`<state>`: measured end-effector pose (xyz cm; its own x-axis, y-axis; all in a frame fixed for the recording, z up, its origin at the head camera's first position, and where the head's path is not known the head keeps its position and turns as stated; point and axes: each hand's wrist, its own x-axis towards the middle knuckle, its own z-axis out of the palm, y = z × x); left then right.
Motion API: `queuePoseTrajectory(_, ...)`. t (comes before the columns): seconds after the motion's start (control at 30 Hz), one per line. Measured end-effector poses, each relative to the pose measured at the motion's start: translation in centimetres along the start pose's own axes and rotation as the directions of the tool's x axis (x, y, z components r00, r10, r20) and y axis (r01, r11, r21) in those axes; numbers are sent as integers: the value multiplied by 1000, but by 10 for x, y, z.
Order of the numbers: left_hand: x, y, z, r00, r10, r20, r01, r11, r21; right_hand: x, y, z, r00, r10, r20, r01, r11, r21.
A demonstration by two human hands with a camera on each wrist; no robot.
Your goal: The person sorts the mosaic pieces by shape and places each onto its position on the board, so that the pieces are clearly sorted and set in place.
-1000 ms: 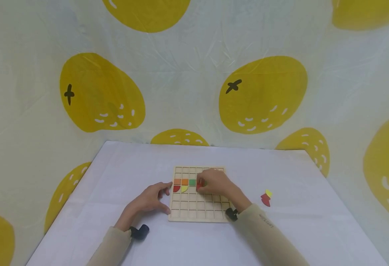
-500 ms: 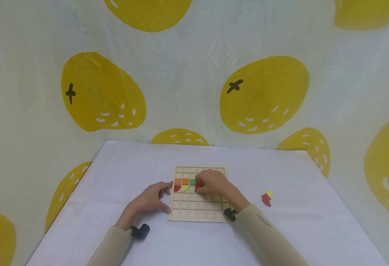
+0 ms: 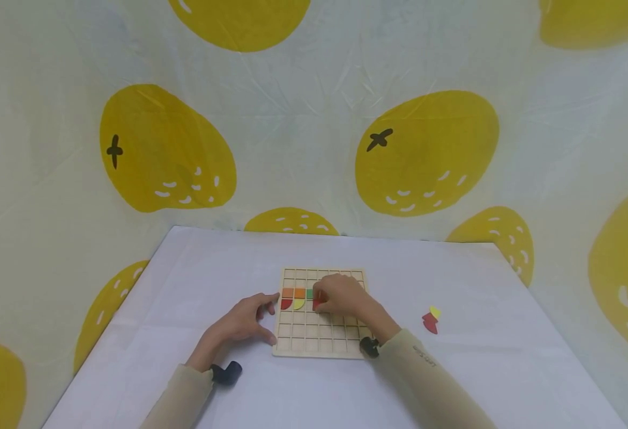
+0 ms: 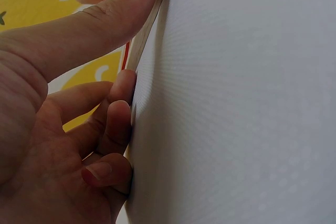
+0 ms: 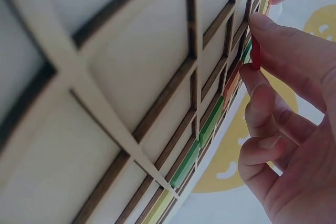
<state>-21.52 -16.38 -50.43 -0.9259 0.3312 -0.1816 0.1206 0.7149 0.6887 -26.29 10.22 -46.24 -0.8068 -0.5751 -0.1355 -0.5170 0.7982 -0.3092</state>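
A wooden grid board [image 3: 325, 347] lies on the white table. My right hand [image 3: 342, 295] is over its middle, pinching a small red piece [image 5: 255, 53] between thumb and fingertips; the piece stands on edge in the right wrist view. Left of it, one row holds orange squares [image 3: 294, 293] and a green square [image 3: 310, 294]. Below them sit a red quarter-circle [image 3: 286, 304] and a yellow quarter-circle [image 3: 299, 304]. More green tiles [image 5: 185, 167] show in the right wrist view. My left hand [image 3: 244, 319] touches the board's left edge with spread thumb and fingers.
A few loose red pieces [image 3: 429, 323] and a yellow piece [image 3: 435, 312] lie overlapping on the table, right of the board. A curtain [image 3: 292, 131] printed with yellow fruit hangs behind the table's far edge [image 3: 400, 239].
My right hand has moved slightly left with the red piece, covering more of the green square. The left hand stays at the board's edge.
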Motion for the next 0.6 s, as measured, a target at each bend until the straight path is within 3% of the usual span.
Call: queuePoseTrajectory(0.6, 0, 1, -2, 1000, 24, 5, -24, 1000, -2, 3, -3, 6, 997, -49, -54, 47, 998, -39)
